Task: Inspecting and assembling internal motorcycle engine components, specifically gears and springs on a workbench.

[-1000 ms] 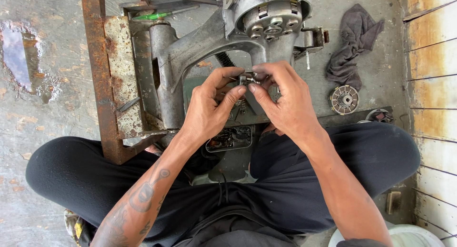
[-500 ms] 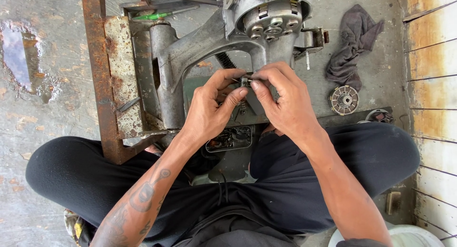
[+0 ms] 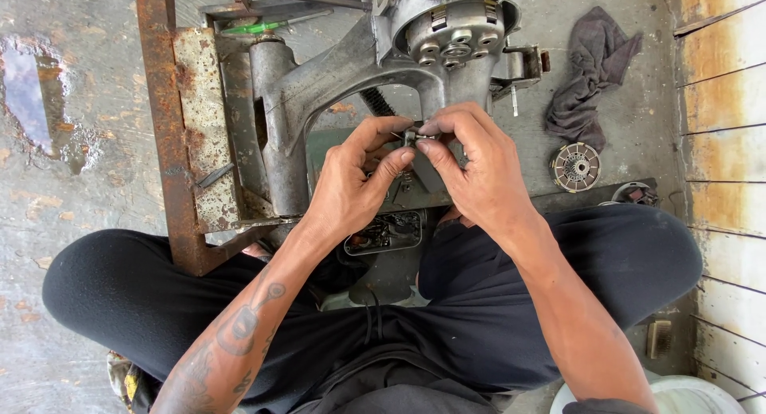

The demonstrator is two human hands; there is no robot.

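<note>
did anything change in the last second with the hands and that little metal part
Almost nothing. Both hands, left hand and right hand, stay pinched on the small metal part in front of the engine casing; the fingertips only shift slightly around it. Nothing was picked up or let go. The grey rag, the round toothed disc and the rusty frame lie as before.

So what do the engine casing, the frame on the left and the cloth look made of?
Engine casing: likely cast aluminium, dull grey, smooth curved surfaces. Frame: steel, going by the orange-brown rust and flaking. Cloth: soft woven fabric, dark grey, crumpled in folds.
</note>
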